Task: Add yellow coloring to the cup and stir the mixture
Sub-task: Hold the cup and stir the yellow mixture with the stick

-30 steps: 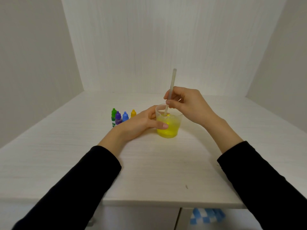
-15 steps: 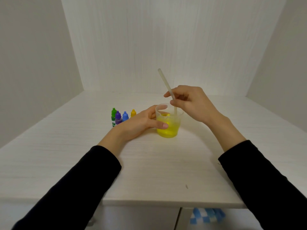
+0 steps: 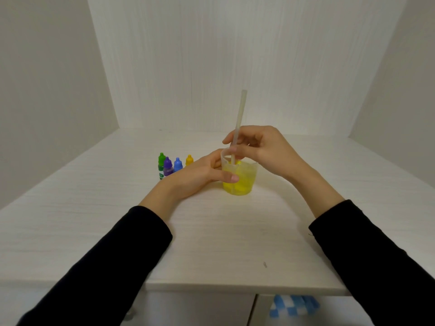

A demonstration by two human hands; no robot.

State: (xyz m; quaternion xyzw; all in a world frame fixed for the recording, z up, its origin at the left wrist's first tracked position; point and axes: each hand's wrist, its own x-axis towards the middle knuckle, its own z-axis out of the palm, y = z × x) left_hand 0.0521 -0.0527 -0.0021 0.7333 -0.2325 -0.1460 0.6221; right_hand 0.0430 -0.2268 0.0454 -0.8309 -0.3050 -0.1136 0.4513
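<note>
A clear plastic cup (image 3: 244, 182) holding yellow liquid stands on the white table (image 3: 211, 243). My left hand (image 3: 197, 177) wraps around the cup's left side, thumb across its front. My right hand (image 3: 261, 149) hovers just above and right of the rim, pinching a pale translucent stirring stick (image 3: 239, 121). The stick stands nearly upright, its lower end dipped in the liquid near the cup's back left. The yellow coloring bottle (image 3: 189, 160) stands capped behind my left hand.
Green (image 3: 161, 165), purple (image 3: 168, 166) and blue (image 3: 178, 164) dropper bottles stand in a row with the yellow one, left of the cup. White walls enclose the table on three sides. A blue-and-white object (image 3: 294, 304) lies below the table's front edge.
The stick's top swung from leaning right to leaning left, and now stands nearly upright again. My right hand shifted slightly with it. My left hand and the cup stayed in place.
</note>
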